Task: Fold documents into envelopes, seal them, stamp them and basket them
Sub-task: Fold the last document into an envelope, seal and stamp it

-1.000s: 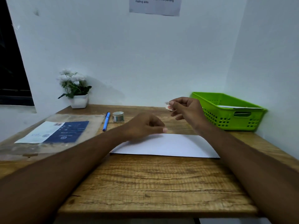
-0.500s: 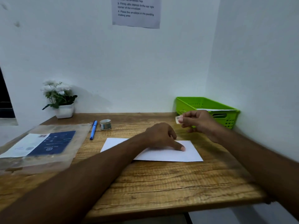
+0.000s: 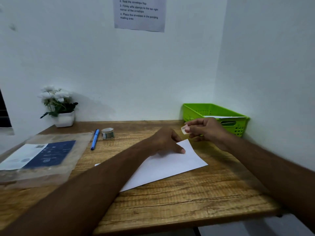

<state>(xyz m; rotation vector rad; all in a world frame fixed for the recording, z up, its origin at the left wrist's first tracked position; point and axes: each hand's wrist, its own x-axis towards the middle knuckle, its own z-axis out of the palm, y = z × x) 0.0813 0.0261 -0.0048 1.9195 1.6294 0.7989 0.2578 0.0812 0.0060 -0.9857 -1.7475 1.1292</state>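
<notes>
A white envelope [image 3: 170, 166] lies at a slant on the wooden desk [image 3: 187, 201]. My left hand [image 3: 167, 142] rests on its far end, fingers curled, thumb pressing the paper. My right hand [image 3: 206, 130] hovers just beyond the envelope's far corner and pinches a small white stamp [image 3: 184, 129] between thumb and fingers. Behind that hand, in the back right corner, stands the green basket [image 3: 192, 111] with a white envelope [image 3: 223, 117] inside.
A roll of stamps [image 3: 107, 133] and a blue pen [image 3: 94, 139] lie toward the back of the desk. A clear plastic packet with blue and white sheets [image 3: 42, 155] covers the left side. A potted white flower [image 3: 58, 106] stands at the back left. An instruction sheet [image 3: 139, 13] hangs on the wall.
The envelope has turned from square-on to a slant under my left hand. My right hand still holds the stamp near the envelope's far corner. The view has tilted up and shifted right.
</notes>
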